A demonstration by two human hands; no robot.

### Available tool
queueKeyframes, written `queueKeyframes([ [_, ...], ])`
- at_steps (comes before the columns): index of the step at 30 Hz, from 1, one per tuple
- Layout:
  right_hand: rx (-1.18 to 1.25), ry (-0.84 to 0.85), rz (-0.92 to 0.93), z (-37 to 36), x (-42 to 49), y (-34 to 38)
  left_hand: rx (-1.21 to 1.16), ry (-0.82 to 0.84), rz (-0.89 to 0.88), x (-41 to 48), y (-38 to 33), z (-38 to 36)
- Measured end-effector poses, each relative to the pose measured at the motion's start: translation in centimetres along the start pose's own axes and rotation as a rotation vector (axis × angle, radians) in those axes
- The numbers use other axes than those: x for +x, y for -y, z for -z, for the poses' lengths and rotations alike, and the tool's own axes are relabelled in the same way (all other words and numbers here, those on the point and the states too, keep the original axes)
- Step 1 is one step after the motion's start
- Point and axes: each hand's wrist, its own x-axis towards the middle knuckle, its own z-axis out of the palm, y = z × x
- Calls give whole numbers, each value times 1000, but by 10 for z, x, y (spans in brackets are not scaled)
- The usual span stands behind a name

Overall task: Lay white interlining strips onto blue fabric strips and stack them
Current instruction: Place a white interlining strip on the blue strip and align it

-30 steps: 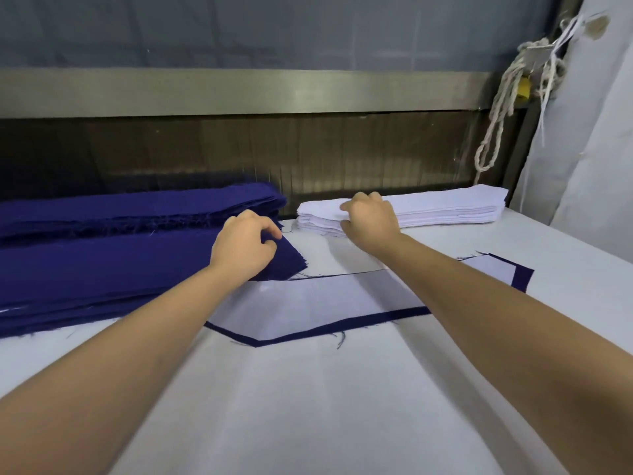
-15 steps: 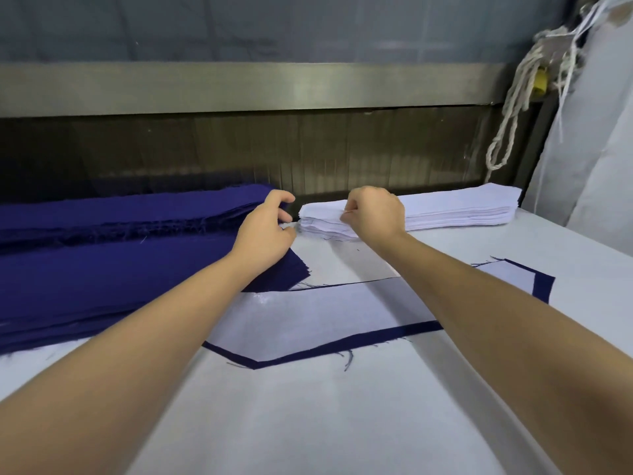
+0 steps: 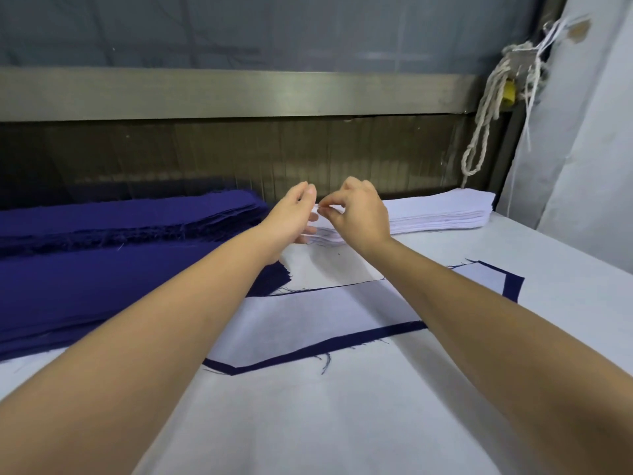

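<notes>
Pile of blue fabric strips (image 3: 102, 262): thick, two rows, along surface's (image 3: 342, 423) left edge, running toward back; L hand (image 3: 291, 221): fingers relaxed, uncurled, gripping nothing, tips at left end of white interlining stack (image 3: 442, 212); R hand (image 3: 363, 214): thumb + forefinger pinch end of stack's top layer, other fingers curled; stack sits at back edge, centre-right; paired strip (image 3: 308, 317): white piece laid on blue piece, blue border showing at front + right end, mid-surface under both forearms, loose threads at its front; rope (image 3: 479, 138): looped, hanging beyond back-right corner.
</notes>
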Motion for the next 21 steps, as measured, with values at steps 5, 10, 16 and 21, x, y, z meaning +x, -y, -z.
queueKeyframes([
  [5,-4,34,-35,7,-12,2,-169,-61,106,-1,-8,-2],
  [10,343,80,-281,8,-29,10,-301,-149,87,-14,-8,-2],
  [16,1286,35,-939,18,-27,6,-548,-299,92,-34,-9,8],
  [21,1421,-123,-1085,23,-27,-12,-463,-359,82,-53,-1,32],
])
